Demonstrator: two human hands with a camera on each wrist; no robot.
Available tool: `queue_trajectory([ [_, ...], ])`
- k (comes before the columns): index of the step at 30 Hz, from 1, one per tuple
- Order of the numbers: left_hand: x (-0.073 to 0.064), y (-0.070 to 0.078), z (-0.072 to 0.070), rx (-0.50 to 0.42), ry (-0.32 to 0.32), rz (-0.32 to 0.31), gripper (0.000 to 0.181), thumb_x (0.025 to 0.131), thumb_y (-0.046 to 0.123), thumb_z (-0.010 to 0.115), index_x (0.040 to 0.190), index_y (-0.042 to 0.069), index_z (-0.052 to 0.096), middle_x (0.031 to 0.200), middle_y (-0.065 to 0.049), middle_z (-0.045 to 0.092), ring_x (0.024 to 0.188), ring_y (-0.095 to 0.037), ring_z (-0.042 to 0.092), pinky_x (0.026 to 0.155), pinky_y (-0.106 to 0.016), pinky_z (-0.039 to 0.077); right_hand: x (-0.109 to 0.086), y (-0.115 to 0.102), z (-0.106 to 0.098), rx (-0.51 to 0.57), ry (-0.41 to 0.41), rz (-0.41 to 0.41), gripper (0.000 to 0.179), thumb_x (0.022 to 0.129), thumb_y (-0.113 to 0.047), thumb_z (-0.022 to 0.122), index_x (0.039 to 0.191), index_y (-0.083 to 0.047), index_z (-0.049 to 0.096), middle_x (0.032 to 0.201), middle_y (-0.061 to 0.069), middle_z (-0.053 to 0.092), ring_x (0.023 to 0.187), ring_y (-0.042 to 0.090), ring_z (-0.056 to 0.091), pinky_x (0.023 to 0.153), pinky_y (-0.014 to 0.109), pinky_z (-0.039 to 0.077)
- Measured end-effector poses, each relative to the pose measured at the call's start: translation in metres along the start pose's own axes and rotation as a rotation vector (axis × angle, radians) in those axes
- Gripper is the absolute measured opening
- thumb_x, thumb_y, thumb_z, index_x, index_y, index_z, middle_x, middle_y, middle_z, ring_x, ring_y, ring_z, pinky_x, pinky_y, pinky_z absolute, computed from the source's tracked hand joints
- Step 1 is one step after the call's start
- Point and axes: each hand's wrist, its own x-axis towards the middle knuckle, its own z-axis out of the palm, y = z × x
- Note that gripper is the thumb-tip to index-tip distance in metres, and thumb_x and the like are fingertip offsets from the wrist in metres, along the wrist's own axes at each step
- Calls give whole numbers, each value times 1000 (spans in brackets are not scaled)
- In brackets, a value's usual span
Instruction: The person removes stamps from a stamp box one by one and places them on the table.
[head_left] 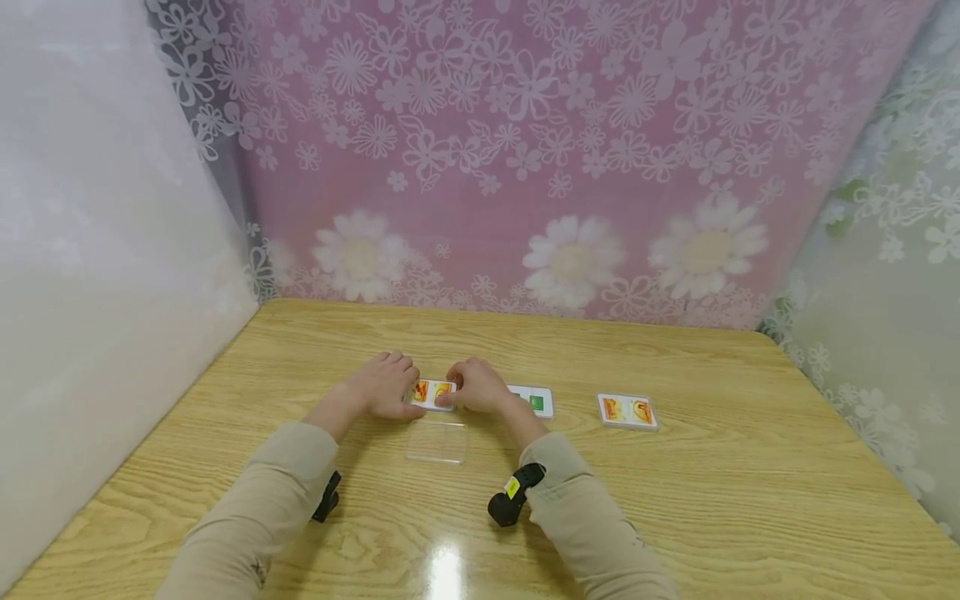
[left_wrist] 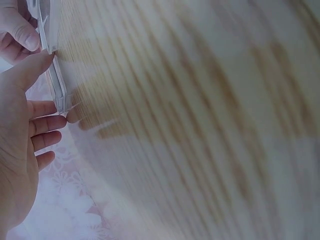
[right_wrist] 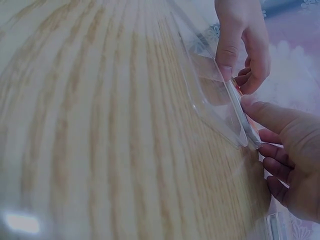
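Both hands, left hand (head_left: 382, 387) and right hand (head_left: 477, 385), pinched a small stack of cards (head_left: 432, 393) at mid-table (head_left: 675, 500), just beyond a clear case (head_left: 437, 442); squaring the stack seemed under way, steady lifting apparently due next.

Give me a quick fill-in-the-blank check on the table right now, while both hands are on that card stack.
1. Both hands meet on a stack of ____ at the table's middle.
2. Just in front of the hands, toward the person, lies a ____ plastic lid.
3. The card with a green square lies to the ____ of the right hand.
4. The farthest-right card lies ____ from both hands.

Missing words: cards; clear; right; apart
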Motion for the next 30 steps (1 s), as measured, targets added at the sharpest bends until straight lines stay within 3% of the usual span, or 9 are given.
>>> queue_trajectory([
  [14,3,3,0,-10,-6,-16,65,86,57,51,121,2,53,119,-13,51,116,-31,42,100,-47,30,3,5,1,7,9,24,44,78,-36,74,106,-5,65,96,2,59,89,17,49,82,33,42],
  [21,4,2,0,7,-4,-18,65,86,58,50,121,2,53,118,-12,51,115,-30,43,99,-47,31,5,8,3,17,15,36,40,79,-35,73,105,-5,65,89,0,56,82,16,46,75,30,40],
  [30,4,2,1,3,14,-8,65,85,57,51,119,2,54,115,-11,52,112,-30,44,98,-46,32,5,9,2,77,37,18,32,81,-26,72,104,-4,65,91,2,57,83,15,50,74,29,43],
])
